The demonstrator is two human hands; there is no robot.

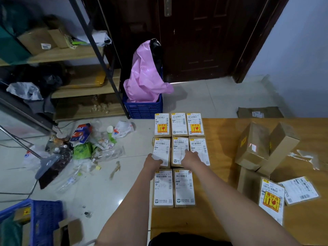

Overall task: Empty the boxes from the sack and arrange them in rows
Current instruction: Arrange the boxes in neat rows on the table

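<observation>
While both arms reached forward from the bottom of the frame, the left hand lay flat on the near end of the left box of the middle row, fingers spread and gripping nothing, and the right hand rested open-fingered across the centre box of the middle row and the neighbouring right box of that row, likewise holding nothing. These boxes stood on a wooden table at centre frame, packed side by side with labels up: a far row of three, the middle row of three, and a near row of two. At right of the frame a loose heap of plain cartons leaned together, with two more labelled boxes lying askew below them. No sack could be made out on the table. At upper centre a blue crate held pink plastic; rubbish littered the tiled floor at left, below a shelving unit
</observation>
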